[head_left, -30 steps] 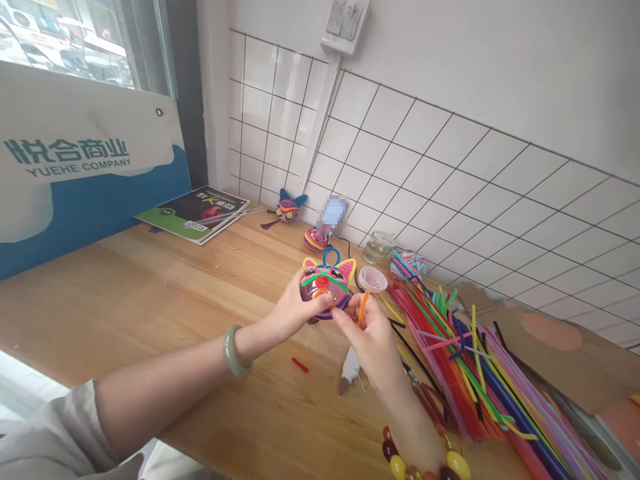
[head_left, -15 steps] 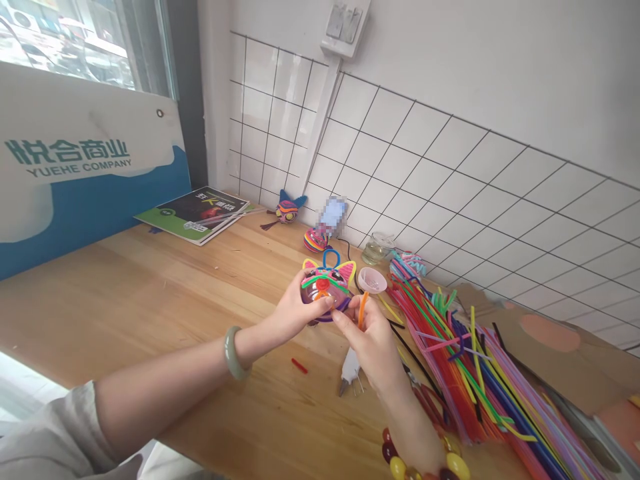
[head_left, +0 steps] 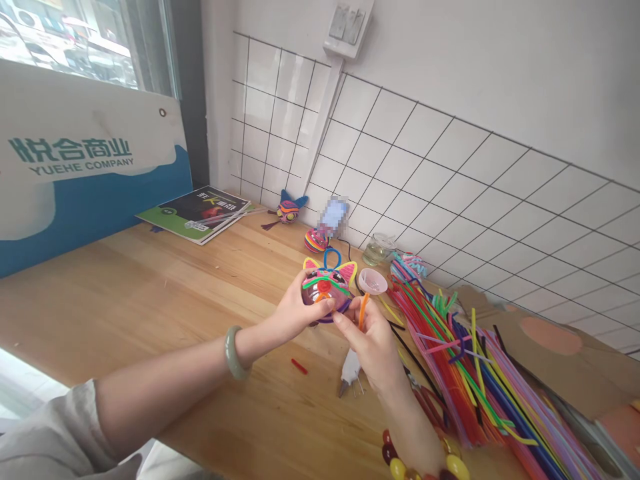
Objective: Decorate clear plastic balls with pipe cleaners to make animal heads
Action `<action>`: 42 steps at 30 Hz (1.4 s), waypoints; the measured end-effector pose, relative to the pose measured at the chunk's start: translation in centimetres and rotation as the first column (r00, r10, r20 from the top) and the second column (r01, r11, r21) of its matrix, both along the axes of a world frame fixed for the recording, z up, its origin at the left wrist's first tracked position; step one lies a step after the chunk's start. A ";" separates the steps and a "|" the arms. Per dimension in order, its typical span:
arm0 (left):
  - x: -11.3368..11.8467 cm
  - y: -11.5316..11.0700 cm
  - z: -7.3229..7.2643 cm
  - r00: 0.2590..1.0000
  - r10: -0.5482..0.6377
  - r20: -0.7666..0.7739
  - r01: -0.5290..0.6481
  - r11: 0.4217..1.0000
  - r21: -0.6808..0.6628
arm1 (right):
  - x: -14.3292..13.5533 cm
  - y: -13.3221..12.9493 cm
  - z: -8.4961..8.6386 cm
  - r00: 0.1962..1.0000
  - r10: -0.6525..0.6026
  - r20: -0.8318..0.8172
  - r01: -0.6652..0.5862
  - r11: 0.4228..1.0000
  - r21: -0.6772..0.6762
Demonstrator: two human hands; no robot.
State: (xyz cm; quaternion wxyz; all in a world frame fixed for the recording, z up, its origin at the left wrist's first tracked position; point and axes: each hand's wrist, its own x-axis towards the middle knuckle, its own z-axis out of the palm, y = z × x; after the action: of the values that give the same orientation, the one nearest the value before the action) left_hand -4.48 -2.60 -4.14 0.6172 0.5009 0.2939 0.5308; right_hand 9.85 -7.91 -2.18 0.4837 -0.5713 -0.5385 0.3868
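Note:
My left hand is closed around a round, cat-faced ornament with pink ears edged in yellow, a red nose, a green strip and a blue loop on top. Its thumb presses the lower front of the ball. Against the ornament's lower right side is my right hand, fingers pinched together with an orange pipe cleaner sticking up from them. The pipe cleaner's lower end is hidden by the fingers. Below the right hand, a white glue gun lies partly covered, and a short red piece rests to its left.
Bundles of coloured pipe cleaners spread over the right side beside brown cardboard. Pliers lie by my right forearm. Behind are a pink bowl, a glass jar, a striped ball, a blue-eared ornament and booklets.
The view has shifted very slightly. Both hands keep their hold at the ornament, with hardly any visible movement.

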 end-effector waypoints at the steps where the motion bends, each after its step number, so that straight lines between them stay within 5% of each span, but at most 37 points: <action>1: 0.0 0.0 0.0 1.000 0.002 -0.002 -0.002 1.000 -0.005 | 0.0 0.0 0.1 1.000 -0.005 0.005 0.005 1.000 0.004; 29: -0.2 0.0 -0.1 0.999 0.021 -0.046 -0.020 0.999 0.027 | 0.3 0.3 -0.3 0.998 0.050 -0.046 -0.048 0.998 0.045; 42: -0.6 0.5 -0.8 1.000 0.006 -0.029 0.001 0.974 0.224 | 1.0 0.8 0.7 0.998 0.068 -0.003 -0.068 0.997 0.025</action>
State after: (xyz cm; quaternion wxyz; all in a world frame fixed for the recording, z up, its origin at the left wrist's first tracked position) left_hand -5.09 -2.06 -4.97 0.5517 0.5747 0.2416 0.5540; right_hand 10.83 -7.10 -1.51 0.4784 -0.5458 -0.5615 0.3973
